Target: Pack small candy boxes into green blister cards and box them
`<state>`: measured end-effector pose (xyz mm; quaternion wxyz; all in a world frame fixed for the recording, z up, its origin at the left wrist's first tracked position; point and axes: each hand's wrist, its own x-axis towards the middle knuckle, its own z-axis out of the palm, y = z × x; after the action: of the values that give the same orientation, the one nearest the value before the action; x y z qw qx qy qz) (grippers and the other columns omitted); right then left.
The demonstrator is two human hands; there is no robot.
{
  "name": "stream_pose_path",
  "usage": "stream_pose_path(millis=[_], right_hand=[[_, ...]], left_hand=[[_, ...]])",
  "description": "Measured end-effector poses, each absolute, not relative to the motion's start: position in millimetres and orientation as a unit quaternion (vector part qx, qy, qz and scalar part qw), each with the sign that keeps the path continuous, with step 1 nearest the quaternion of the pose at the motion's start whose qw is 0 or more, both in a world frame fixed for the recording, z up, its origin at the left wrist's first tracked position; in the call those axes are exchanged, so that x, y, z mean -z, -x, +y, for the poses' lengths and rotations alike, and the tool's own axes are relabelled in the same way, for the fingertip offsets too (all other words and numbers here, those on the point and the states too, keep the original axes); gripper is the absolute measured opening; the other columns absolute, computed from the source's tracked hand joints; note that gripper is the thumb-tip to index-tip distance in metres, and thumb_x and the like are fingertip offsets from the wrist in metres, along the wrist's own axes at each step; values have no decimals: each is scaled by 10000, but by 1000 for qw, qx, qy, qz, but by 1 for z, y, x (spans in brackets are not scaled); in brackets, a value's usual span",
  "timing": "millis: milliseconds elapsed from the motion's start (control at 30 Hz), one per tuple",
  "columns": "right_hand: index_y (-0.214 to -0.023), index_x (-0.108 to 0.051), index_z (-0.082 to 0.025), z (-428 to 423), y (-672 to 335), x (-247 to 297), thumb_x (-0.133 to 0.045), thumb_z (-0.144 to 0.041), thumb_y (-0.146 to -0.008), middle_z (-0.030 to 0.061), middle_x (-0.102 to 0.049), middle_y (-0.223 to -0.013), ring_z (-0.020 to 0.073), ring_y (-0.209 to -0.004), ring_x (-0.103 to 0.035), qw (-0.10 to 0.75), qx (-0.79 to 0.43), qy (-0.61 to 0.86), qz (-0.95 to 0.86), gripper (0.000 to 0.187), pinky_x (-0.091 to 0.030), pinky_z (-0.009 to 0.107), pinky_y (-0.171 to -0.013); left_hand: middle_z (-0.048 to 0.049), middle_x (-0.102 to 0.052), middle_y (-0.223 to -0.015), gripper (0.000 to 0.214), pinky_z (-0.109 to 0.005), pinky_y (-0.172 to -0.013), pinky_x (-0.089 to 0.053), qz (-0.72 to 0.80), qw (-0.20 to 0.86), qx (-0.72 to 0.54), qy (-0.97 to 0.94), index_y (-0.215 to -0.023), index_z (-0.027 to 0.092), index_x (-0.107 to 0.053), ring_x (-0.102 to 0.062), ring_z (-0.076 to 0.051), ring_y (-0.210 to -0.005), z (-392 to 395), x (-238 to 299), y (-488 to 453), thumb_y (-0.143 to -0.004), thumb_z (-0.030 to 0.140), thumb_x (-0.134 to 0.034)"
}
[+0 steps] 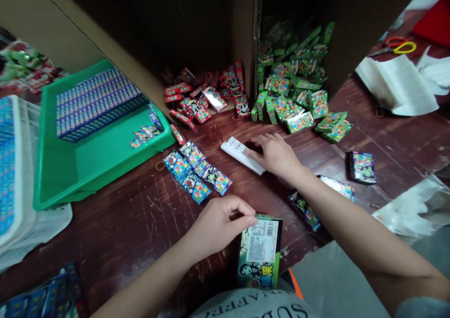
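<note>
A green-and-black candy box [260, 269] stands tilted at my lap, with a white barcode label on its face. My left hand [227, 222] pinches its top left corner between thumb and fingers. Farther out, my right hand [276, 154] rests over a folded white strip of printed labels [241, 156]. Its thumb touches the strip, while the other fingers spread onto the table beyond. Several small blue candy boxes [197, 170] lie grouped left of the strip. Beneath my right forearm lie a dark box [305, 210] and a partly hidden lighter one [337, 187].
Cardboard cartons [256, 41] spill red boxes [200, 107] and green boxes [291, 93]. A green tray [101, 173] with stacked purple boxes stands left, beside a white basket [26, 205]. Another dark box [362, 167], plastic wrapping [411, 205], white paper [401, 84] and scissors [401, 46] lie right.
</note>
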<state>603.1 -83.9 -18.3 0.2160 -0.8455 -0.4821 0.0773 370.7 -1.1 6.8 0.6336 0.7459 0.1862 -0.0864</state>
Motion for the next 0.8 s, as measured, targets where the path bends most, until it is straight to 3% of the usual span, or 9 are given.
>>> stream_pose_path(millis=[167,300,367,433,500,567,633,800], right_hand=[[-1050,-740,-183,-76,-598,21,-602,-342,-985,112,-757,-1003,271,-930,-660,210,-97,813,-534,220,-434,434,-932],[-1020,-736,-205,-86,-600,19,-654,-274,-960,53,-765,-997,232,-909,-660,224,-123,787,-561,123,-434,383,-905],[-1010,-728,-212,-90,-603,14,-680,-272,-947,29,-766,-979,212,-882,-658,261,-143,762,-575,99,-444,353,-870],[-994,-719,-210,-94,-606,6,-692,-270,-941,22,-763,-958,202,-872,-657,315,-160,728,-587,84,-452,331,-832],[-983,-714,-209,-96,-609,-2,-692,-265,-941,24,-762,-956,199,-883,-663,359,-164,705,-589,73,-457,324,-822],[-985,-716,-217,-97,-612,-8,-709,-271,-929,26,-763,-964,205,-891,-667,378,-148,708,-577,78,-459,334,-825],[-963,-719,-224,-97,-615,-9,-734,-283,-909,28,-764,-954,214,-883,-668,382,-125,727,-556,81,-457,344,-813],[-885,-710,-222,-99,-621,-4,-716,-309,-926,18,-736,-881,198,-845,-660,405,-143,724,-540,96,-459,338,-801]], left_hand=[[-35,-771,-958,68,-354,-795,-580,191,624,87,-753,-859,216,-723,-733,-194,-878,-2,-3,-373,-872,282,-729],[-45,-749,-1057,100,-388,-896,-547,120,501,33,-857,-812,217,-714,-704,-203,-982,11,-21,-392,-905,231,-681],[-72,-709,-1211,50,-442,-1028,-484,117,411,-66,-902,-902,216,-718,-646,-236,-1153,27,-31,-407,-908,259,-691],[-104,-638,-1359,270,-481,-1106,-417,142,347,-154,-914,-1121,208,-687,-558,-273,-1290,47,-36,-424,-869,289,-744],[-119,-652,-1332,459,-446,-1022,-480,168,375,-150,-899,-1259,188,-625,-599,-276,-1220,65,-36,-440,-835,291,-770],[-99,-731,-1122,437,-335,-759,-544,199,474,-80,-854,-1247,169,-623,-689,-229,-943,76,-33,-451,-850,306,-742],[-64,-745,-926,377,-253,-564,-469,233,555,-39,-798,-1193,152,-636,-667,-173,-711,80,-30,-456,-872,333,-713],[-72,-760,-958,435,-231,-563,-474,270,620,-57,-735,-1207,139,-615,-671,-152,-705,79,-24,-453,-840,327,-753]])
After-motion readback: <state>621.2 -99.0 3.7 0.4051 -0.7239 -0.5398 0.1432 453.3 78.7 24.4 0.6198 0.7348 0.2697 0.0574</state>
